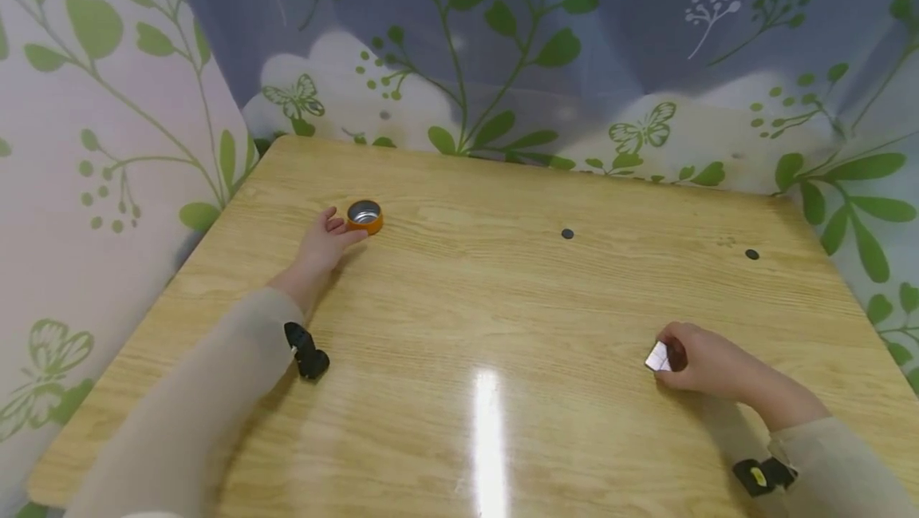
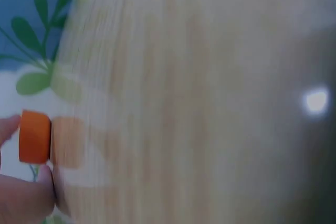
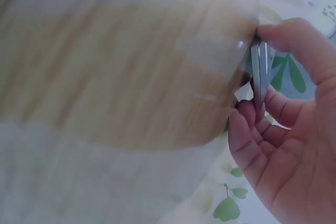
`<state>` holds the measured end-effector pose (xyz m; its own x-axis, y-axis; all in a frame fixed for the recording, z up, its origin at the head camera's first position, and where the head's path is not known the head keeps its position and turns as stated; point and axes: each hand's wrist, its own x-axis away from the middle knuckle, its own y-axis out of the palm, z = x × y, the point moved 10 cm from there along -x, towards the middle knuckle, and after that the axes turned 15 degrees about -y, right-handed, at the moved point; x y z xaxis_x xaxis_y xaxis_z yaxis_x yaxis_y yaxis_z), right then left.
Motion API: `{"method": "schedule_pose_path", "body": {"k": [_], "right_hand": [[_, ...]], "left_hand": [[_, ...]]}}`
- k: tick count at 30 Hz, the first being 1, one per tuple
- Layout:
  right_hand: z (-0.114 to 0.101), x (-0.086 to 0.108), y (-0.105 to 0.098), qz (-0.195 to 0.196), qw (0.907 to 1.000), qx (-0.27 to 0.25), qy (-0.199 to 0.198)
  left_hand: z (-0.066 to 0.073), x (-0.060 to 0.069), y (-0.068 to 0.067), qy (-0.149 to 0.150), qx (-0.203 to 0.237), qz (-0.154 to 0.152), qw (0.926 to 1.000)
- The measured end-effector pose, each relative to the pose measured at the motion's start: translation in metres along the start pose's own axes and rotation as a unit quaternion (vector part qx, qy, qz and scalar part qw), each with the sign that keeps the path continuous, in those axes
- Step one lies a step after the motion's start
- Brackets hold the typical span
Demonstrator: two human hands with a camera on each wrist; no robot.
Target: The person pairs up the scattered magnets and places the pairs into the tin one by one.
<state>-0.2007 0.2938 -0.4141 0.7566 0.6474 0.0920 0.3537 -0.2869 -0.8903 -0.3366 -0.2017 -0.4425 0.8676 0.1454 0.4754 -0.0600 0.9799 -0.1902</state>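
Note:
A small round orange bowl (image 1: 364,217) with a shiny metal inside stands on the table at the left. My left hand (image 1: 325,240) is spread around its near left side, thumb along the front and the other fingers to the left. In the left wrist view the orange bowl (image 2: 34,137) shows between a fingertip and the thumb; firm contact is unclear. At the right, my right hand (image 1: 707,362) pinches a small flat silvery square (image 1: 658,357) with lines across its face. Seen edge-on in the right wrist view, the silvery square (image 3: 259,72) is thin, held between thumb and fingers.
Two small dark discs lie on the wooden table (image 1: 459,278): one disc (image 1: 567,234) right of the middle, the other disc (image 1: 751,255) farther right. A leaf-patterned curtain (image 1: 459,39) surrounds the table's back and sides. A bright glare streak crosses the near part.

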Motion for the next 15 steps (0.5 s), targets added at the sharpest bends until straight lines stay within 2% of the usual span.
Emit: {"method": "schedule_pose_path", "body": {"k": [3, 6, 10, 15], "right_hand": [[0.002, 0.002, 0.0, -0.004, 0.9999, -0.012, 0.004], [0.005, 0.004, 0.0, -0.013, 0.9994, -0.028, 0.013], [0.01, 0.006, -0.002, -0.012, 0.9986, -0.046, 0.023], [0.014, 0.006, -0.006, -0.001, 0.9982, -0.058, 0.011]], "left_hand": [[0.007, -0.007, 0.0, 0.024, -0.053, -0.006, 0.9983], [0.013, -0.012, 0.003, 0.051, -0.102, -0.036, 0.9928], [0.018, -0.014, 0.004, 0.071, -0.131, -0.068, 0.9865], [0.02, -0.018, 0.004, 0.09, -0.153, -0.07, 0.9816]]}}
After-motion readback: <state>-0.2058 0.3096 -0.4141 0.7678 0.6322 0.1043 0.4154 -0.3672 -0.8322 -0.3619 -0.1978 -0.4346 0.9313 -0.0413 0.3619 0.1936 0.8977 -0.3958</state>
